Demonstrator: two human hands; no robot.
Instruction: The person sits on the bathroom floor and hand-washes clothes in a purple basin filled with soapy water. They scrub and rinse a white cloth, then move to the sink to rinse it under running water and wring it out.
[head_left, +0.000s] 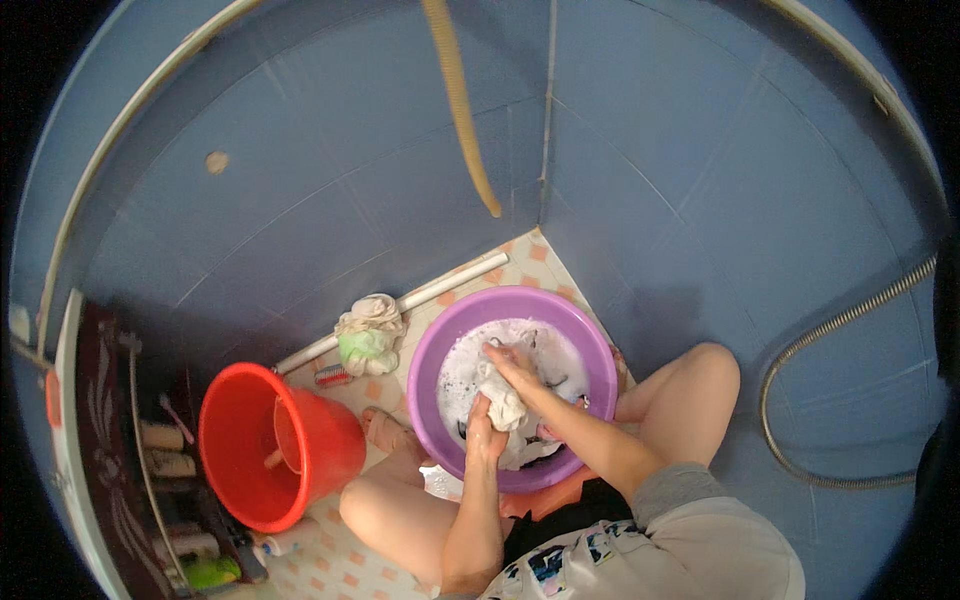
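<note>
A purple plastic basin (513, 296) of sudsy water stands on the floor between my legs. Over it, both hands are on a wet, bunched white cloth (504, 403). My left hand (486, 435) grips its lower left side, thumb up. My right hand (514, 367) lies on its upper right side, fingers extended, with the far part of the cloth under the palm. Dark and pink fabric pieces (547, 433) lie in the foam beneath, partly covered by my right forearm.
A red bucket (330, 427) with a red dipper inside stands left. Behind it are a scrub brush (332, 376), bunched white and green cloths (370, 334) and a white pipe (454, 282). Bottles on a rack (169, 463) line the far left. A metal hose (766, 405) hangs right, a yellowish hose (459, 105) above.
</note>
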